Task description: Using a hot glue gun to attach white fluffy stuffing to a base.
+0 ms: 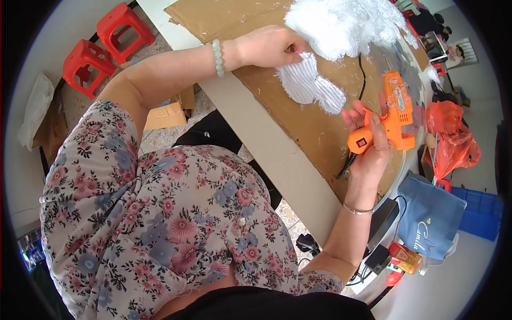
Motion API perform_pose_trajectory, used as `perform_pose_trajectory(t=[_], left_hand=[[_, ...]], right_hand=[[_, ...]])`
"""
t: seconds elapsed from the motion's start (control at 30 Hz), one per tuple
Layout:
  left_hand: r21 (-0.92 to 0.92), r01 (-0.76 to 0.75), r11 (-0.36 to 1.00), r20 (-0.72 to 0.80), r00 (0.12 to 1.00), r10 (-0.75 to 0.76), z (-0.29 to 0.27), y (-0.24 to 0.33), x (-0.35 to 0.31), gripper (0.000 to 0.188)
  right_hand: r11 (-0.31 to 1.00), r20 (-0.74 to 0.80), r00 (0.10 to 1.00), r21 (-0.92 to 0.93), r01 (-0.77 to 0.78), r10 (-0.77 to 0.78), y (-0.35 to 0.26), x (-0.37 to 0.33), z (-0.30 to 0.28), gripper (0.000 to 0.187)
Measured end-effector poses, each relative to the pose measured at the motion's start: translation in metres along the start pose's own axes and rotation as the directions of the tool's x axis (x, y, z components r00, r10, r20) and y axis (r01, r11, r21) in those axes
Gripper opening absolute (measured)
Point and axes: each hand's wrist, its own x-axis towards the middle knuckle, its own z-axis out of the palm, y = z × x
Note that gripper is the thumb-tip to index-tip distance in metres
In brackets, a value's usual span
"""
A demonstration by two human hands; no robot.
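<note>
A piece of white ribbed fabric (309, 84) hangs from my left hand (273, 45), whose fingers pinch it at its upper corner. My right hand (370, 144) is wrapped round an orange hot glue gun (393, 120), with its nozzle end pointing up and away from me. A black cord leaves the base of the gun's handle. The fabric is between my two hands, a little apart from the gun, over a brown cardboard sheet (282, 114). Beyond my left hand lies a heap of fluffy white material (346, 26).
The cardboard covers a pale table (234, 106). Two red stools (121, 31) stand on the floor at the upper left. To the right are an orange-red plastic bag (450, 138), a blue bag (429, 210), a blue crate (482, 213) and a black adapter (378, 260) with cables.
</note>
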Motion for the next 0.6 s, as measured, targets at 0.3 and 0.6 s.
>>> perform_pose_trajectory(t=[0.3, 0.6], left_hand=[[-0.006, 0.046, 0.999, -0.052, 0.998, -0.046, -0.014, -0.004, -0.004, 0.034], [0.163, -0.620, 0.768, -0.098, 0.764, 0.638, 0.022, 0.061, -0.002, 0.021]], right_hand=[[0.999, 0.034, 0.999, -0.036, 0.011, -0.010, -0.003, 0.005, -0.021, 0.055], [1.000, -0.022, 1.000, -0.028, 0.008, -0.009, -0.007, 0.002, -0.015, 0.052]])
